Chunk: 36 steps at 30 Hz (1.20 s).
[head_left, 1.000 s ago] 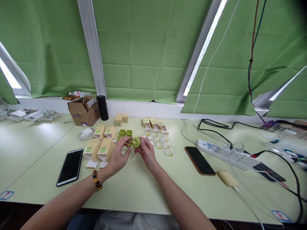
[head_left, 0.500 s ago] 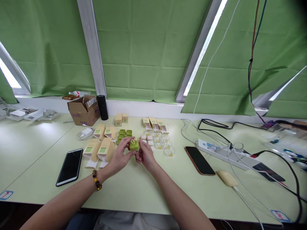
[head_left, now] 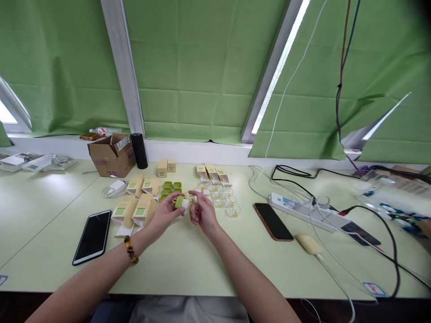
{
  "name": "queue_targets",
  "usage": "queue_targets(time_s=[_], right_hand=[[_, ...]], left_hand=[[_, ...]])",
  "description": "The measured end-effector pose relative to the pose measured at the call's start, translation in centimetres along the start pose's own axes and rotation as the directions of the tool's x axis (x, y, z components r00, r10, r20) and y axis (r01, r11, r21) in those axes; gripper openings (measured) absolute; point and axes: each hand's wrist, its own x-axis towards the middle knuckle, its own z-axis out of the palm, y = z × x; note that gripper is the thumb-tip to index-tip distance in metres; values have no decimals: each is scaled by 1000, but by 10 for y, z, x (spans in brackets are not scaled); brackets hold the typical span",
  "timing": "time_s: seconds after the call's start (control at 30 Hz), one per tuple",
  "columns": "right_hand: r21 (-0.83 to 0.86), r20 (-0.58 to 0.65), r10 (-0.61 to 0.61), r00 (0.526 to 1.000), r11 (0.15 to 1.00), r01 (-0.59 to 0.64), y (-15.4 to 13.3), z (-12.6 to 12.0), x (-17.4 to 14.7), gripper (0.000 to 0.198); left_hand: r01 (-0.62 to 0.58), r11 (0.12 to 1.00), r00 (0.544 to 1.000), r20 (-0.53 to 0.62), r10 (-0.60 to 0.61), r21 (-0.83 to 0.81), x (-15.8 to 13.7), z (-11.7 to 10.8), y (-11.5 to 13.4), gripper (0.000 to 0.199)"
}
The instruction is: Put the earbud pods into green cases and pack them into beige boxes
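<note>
My left hand (head_left: 170, 208) pinches a small green case (head_left: 180, 201) with a white block-like part showing on its right side. A thin yellowish loop sticks out from the case. Close to its right side is my right hand (head_left: 204, 211), the index finger reaching toward the case and the other fingers curled; whether a small yellowish bit sits between its fingertips is hard to see. Behind the hands stand several similar green open cases (head_left: 172, 185). Pale pinkish-white small pieces (head_left: 204, 192) and rows of clear plastic shells (head_left: 225, 197) with yellow spots lie to the right.
Kraft boxes (head_left: 144, 208) stand left of the hands, others (head_left: 212, 172) behind. A black-screen phone (head_left: 92, 237) lies left, another phone (head_left: 272, 222) right, near a power strip (head_left: 303, 211) and a cream mouse-shaped device (head_left: 309, 244). A cardboard box (head_left: 111, 157) and black cylinder (head_left: 139, 150) stand at back left.
The green case has turned in my left hand, so its white part now shows. My right hand has shifted off the case's side, its index finger extended. The view has swung slightly right.
</note>
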Motion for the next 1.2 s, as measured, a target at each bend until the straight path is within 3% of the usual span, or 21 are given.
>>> queue_targets(time_s=[0.1, 0.17, 0.3, 0.37, 0.43, 0.5, 0.6, 0.73, 0.8, 0.87, 0.93, 1.07, 1.2], right_hand=[[-279, -115, -166, 979, 952, 129, -13, -5, -1, 46], [-530, -124, -281, 952, 830, 175, -26, -11, -5, 29], [-938, -65, -408, 911, 336, 84, -58, -34, -25, 13], [-994, -51, -413, 909, 106, -8, -71, -54, -38, 17], [-997, -42, -399, 916, -47, -66, -79, -76, -50, 22], [-982, -74, -363, 929, -137, -132, -81, -100, -60, 29], [-965, -111, -302, 947, -196, -176, -78, -129, -67, 34], [-971, -101, -267, 958, -185, -154, -73, -143, -68, 24], [-982, -105, -263, 959, -125, -142, -75, -140, -68, 20], [-997, -80, -253, 964, 10, -80, -81, -131, -67, 17], [-975, -14, -237, 971, 220, 39, -86, -117, -64, 16], [-800, 69, -220, 973, 570, 186, -86, -80, -46, 15], [-559, 106, -114, 988, 815, 154, -74, -49, -10, 24]], left_hand=[[26, 995, 997, -73, -33, -98, 2, -3, -1, 58], [25, 985, 995, -91, -41, -168, 5, -5, -3, 59], [34, 968, 994, -93, -59, -247, 9, -9, -7, 53], [33, 965, 993, -101, -62, -261, 9, -9, -7, 51], [40, 963, 993, -99, -68, -265, 8, -8, -7, 49], [51, 963, 993, -89, -77, -266, 7, -7, -7, 48], [65, 962, 993, -81, -89, -266, 6, -7, -8, 44], [72, 960, 991, -86, -99, -269, 7, -7, -9, 44], [63, 960, 992, -92, -91, -273, 7, -7, -8, 44], [56, 959, 992, -93, -85, -278, 7, -7, -7, 43], [54, 958, 993, -89, -82, -282, 7, -7, -7, 43], [47, 957, 994, -80, -73, -286, 7, -9, -8, 43], [24, 955, 995, -87, -52, -295, 8, -10, -10, 44]])
